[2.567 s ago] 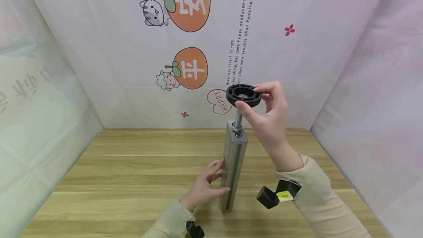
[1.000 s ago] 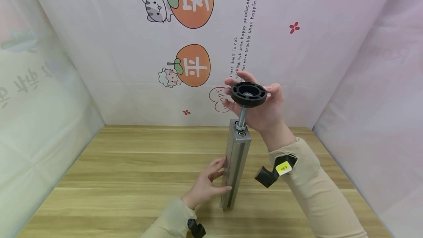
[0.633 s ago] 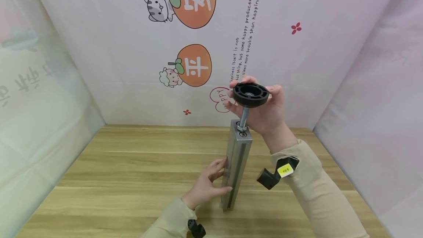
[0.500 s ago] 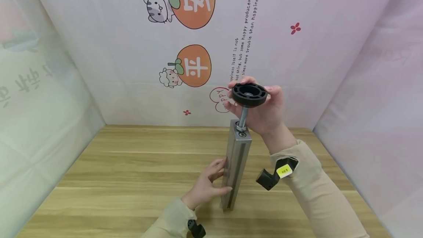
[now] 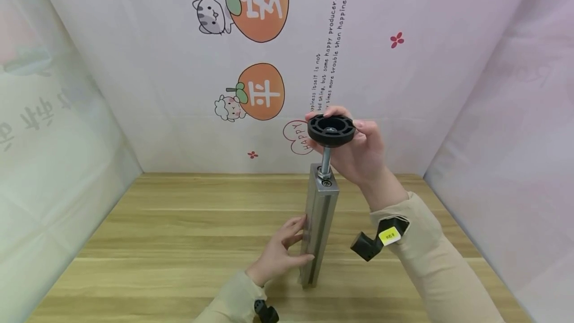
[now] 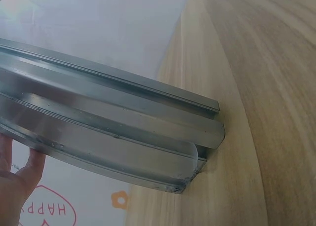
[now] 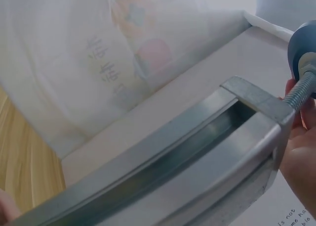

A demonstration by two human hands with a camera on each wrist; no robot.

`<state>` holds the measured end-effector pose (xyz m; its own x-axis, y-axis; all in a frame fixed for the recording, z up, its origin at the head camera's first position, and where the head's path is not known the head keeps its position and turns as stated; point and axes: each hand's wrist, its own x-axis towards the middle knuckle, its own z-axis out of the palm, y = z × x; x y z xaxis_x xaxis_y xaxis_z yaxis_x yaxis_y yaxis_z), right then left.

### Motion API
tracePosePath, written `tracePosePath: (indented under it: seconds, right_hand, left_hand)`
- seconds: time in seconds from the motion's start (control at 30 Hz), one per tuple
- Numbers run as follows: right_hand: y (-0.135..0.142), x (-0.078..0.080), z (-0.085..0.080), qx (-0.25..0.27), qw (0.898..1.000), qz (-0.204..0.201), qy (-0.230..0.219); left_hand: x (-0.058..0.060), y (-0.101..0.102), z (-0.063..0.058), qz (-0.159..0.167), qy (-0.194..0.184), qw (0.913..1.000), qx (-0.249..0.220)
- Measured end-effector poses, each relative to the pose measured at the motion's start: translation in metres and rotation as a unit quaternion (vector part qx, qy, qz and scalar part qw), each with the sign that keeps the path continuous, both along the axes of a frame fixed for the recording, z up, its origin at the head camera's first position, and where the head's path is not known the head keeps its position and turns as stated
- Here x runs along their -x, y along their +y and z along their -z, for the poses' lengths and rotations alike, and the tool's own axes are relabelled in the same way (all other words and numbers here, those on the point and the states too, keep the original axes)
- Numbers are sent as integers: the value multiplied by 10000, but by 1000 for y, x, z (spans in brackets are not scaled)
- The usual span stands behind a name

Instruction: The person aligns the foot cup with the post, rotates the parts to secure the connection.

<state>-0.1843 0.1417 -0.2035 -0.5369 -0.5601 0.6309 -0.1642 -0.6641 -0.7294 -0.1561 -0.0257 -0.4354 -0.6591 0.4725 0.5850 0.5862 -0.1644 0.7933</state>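
An upright slotted aluminium profile (image 5: 319,223) stands on its lower end on the wooden table. Out of its top end plate rises a threaded stud (image 5: 326,159) with a hex nut (image 5: 324,175) at its base. A black round levelling foot (image 5: 331,140) caps the stud. My right hand (image 5: 364,159) holds the foot by its rim, thumb at the right and fingers around the far side. Low on the profile, my left hand (image 5: 278,255) grips it between thumb and fingers. The right wrist view shows the stud (image 7: 300,90) meeting the end plate (image 7: 259,98).
The wood-grain table (image 5: 188,233) is bounded by a printed white cloth (image 5: 157,64) at the back, with more cloth at both sides. A black wrist camera (image 5: 367,246) hangs from the right sleeve, close to the profile.
My right hand has gone from pinching the foot's near and right rim to reaching around behind it. Its spread fingers have since closed onto the rim. The left hand keeps its grip.
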Motion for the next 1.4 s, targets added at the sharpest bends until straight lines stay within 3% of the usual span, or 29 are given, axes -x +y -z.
tracePosePath:
  seconds: [0.17,0.43,0.83,1.1,1.4]
  right_hand:
    - [2,-1,0,-105,9987,498,53]
    - [7,2,4,-167,9960,732,477]
    - [12,3,4,-136,9814,1434,1267]
    - [13,-1,5,-169,9568,2386,1651]
    - [7,-18,4,-432,9160,3624,1665]
  left_hand:
    - [-1,-1,0,-16,-84,10000,21]
    - [0,0,1,30,-34,10000,-32]
    - [1,-1,0,79,-69,9999,28]
    - [1,-1,0,62,-115,9999,62]
    - [1,-2,2,94,-62,9999,39]
